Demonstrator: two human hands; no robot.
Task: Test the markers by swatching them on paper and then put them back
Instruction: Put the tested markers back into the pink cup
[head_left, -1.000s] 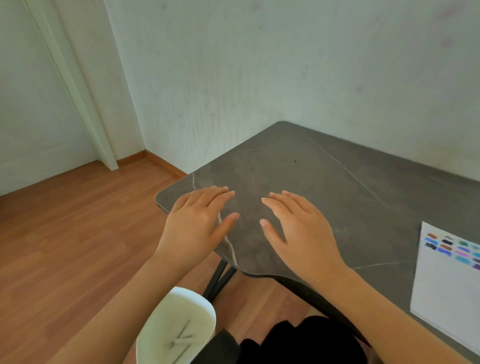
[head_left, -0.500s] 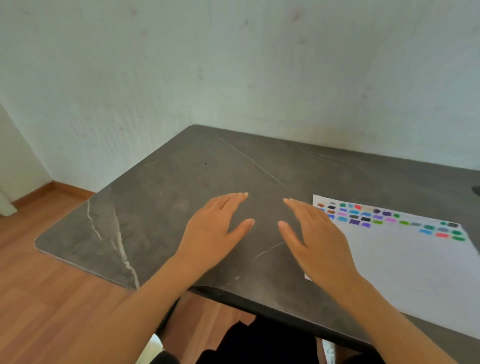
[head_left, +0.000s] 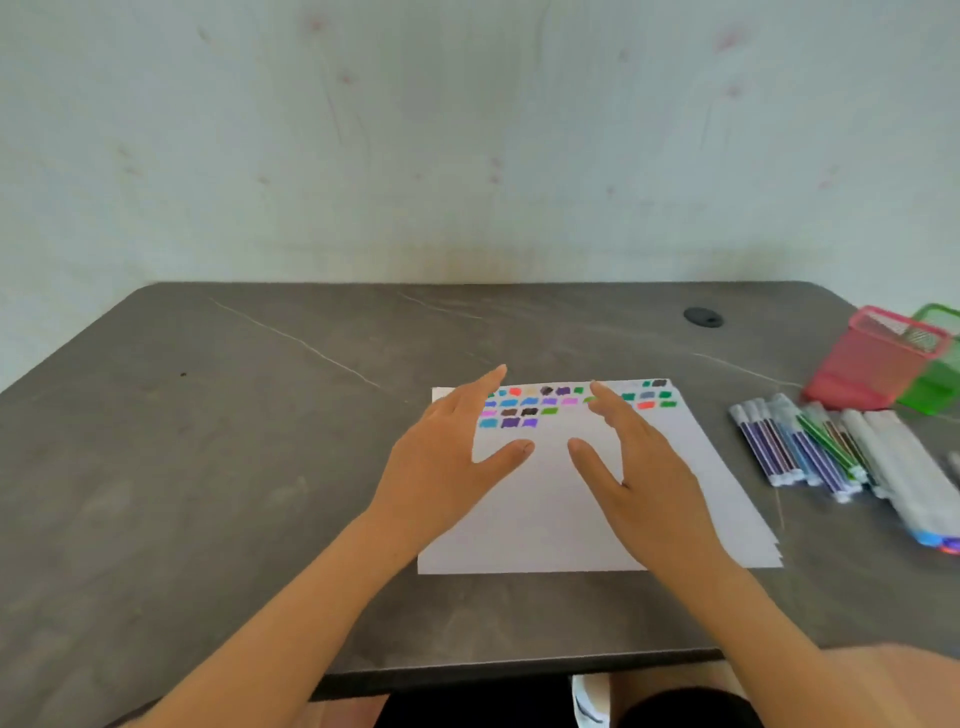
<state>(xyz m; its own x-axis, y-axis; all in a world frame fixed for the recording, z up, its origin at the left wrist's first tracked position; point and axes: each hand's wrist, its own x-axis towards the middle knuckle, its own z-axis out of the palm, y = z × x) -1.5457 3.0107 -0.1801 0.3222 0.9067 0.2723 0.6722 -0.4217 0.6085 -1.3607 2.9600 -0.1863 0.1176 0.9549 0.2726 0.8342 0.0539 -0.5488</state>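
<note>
Table dark, stone-look. Paper in centre, swatches along far edge. Markers lie loose in row right of paper, long axes running near-to-far, just before red holder. Left hand and right hand over paper, fingers straight, holding nothing. Right hand nearer markers. No readable writing.

matt stone-look table, white paper
</note>
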